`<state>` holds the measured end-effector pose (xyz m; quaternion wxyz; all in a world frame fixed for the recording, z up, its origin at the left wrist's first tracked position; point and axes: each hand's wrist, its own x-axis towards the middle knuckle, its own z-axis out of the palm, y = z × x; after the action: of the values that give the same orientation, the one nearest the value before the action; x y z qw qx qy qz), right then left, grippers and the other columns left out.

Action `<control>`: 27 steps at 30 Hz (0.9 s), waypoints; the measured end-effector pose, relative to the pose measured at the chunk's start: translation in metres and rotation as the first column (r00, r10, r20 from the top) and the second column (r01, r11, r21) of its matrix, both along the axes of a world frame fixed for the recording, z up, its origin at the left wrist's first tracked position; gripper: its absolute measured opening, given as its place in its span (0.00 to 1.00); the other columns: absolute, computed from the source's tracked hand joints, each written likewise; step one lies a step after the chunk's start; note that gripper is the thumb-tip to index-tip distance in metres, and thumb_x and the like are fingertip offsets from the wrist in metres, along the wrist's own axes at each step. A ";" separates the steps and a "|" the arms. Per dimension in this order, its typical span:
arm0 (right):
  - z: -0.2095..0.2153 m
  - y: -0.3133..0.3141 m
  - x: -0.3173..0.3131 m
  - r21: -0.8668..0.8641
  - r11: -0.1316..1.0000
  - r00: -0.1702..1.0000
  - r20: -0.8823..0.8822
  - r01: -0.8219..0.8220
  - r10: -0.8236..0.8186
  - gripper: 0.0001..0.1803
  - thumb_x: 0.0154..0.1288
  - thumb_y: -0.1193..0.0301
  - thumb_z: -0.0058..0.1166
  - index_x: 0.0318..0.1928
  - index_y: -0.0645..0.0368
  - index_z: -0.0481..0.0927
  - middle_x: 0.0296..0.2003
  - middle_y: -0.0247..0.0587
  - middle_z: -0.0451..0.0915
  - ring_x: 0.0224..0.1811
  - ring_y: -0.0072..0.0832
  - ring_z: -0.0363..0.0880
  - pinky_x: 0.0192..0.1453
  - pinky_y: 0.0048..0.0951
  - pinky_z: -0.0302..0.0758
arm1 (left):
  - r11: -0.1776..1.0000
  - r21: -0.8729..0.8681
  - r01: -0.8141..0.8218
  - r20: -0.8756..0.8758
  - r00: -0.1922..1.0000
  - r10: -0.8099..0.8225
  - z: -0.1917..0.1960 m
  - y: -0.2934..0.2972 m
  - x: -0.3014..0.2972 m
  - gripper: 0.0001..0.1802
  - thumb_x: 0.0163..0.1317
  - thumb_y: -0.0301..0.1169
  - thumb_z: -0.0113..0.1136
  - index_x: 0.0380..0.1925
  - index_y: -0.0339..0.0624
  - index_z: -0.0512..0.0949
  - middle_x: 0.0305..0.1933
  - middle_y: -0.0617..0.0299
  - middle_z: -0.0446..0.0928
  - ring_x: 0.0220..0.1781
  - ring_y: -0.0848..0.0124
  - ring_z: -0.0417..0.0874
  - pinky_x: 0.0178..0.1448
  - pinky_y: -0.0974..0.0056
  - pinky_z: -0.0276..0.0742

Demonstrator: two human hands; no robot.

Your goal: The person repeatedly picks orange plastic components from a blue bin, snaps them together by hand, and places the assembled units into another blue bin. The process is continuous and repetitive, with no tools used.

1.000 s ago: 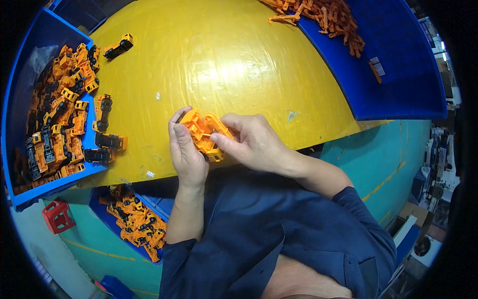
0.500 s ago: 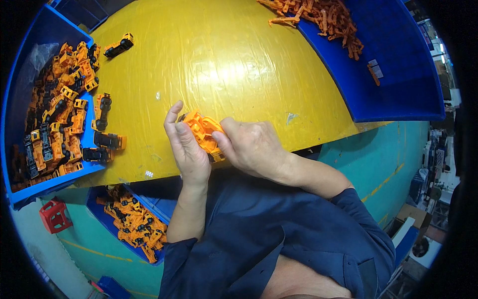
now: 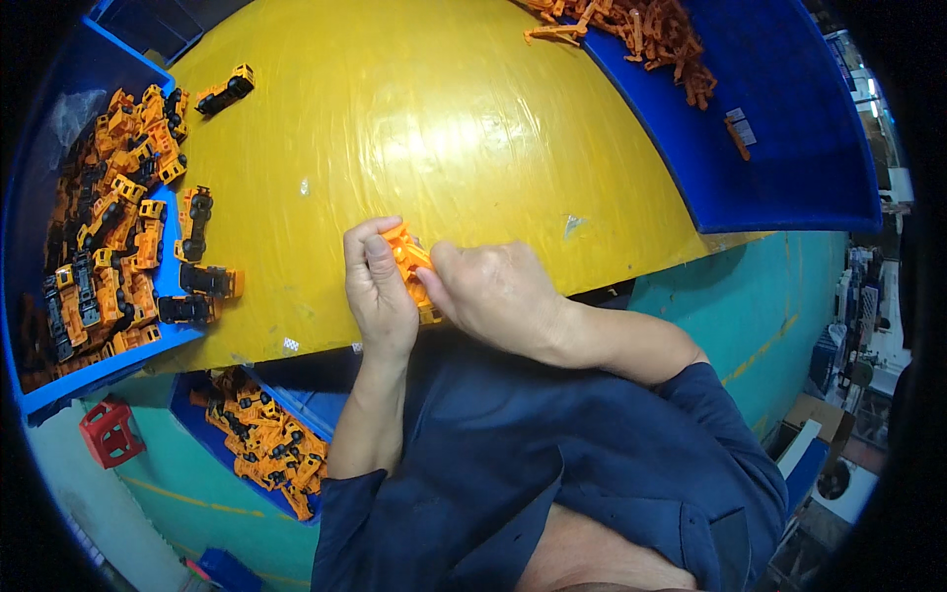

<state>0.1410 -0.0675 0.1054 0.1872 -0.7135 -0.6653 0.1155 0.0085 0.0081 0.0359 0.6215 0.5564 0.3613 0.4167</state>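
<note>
An orange toy truck (image 3: 409, 259) is held between my two hands, just above the near edge of the yellow table. Wrapped round its left side is my left hand (image 3: 380, 286), fingers curled over the far end. My right hand (image 3: 493, 291) pinches the truck's right side, its thumb pressed on a slim orange part on top. The fingers cover much of the truck, and its underside is hidden.
Left stands a blue bin (image 3: 109, 375) heaped with toy trucks; several more trucks (image 3: 209, 281) lie beside it. A blue tray (image 3: 779, 187) at far right holds orange arm parts (image 3: 656, 39). Below the table sits another blue bin (image 3: 330, 424) of trucks, near a red stool (image 3: 110, 432).
My left fingers have closed from a more stretched pose to curl over the truck's far end. The truck has turned slightly and shows less between my hands.
</note>
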 end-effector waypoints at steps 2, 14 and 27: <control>-0.001 -0.001 -0.002 0.015 1.000 0.996 0.083 -0.021 0.019 0.17 0.77 0.60 0.55 0.34 0.58 0.76 0.16 0.43 0.79 0.16 0.41 0.81 0.22 0.41 0.77 | 1.000 0.029 0.002 -0.021 1.000 -0.001 -0.001 -0.001 0.001 0.20 0.87 0.43 0.41 0.53 0.38 0.75 0.50 0.59 0.77 0.49 0.74 0.77 0.55 0.67 0.75; -0.029 0.017 -0.016 0.027 1.000 0.913 -0.407 -0.016 0.025 0.44 0.71 0.42 0.58 0.73 0.60 0.65 0.51 0.58 0.79 0.44 0.50 0.83 0.51 0.51 0.81 | 0.990 -0.134 -0.050 0.099 0.993 0.063 0.011 -0.002 -0.023 0.21 0.82 0.40 0.54 0.64 0.37 0.70 0.59 0.56 0.73 0.61 0.70 0.74 0.69 0.63 0.70; -0.063 0.014 0.020 0.187 0.981 0.920 -0.390 0.042 0.035 0.23 0.78 0.56 0.53 0.58 0.62 0.79 0.38 0.52 0.82 0.40 0.48 0.83 0.48 0.43 0.81 | 0.877 0.458 -0.148 -0.783 0.401 0.476 0.089 0.039 -0.218 0.24 0.71 0.27 0.65 0.65 0.35 0.75 0.56 0.41 0.82 0.56 0.49 0.86 0.58 0.52 0.84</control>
<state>0.1614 -0.0531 0.0425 0.3844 -0.6559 -0.6210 0.1908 -0.2097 0.0468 0.1247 0.1570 0.7017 0.6550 0.2324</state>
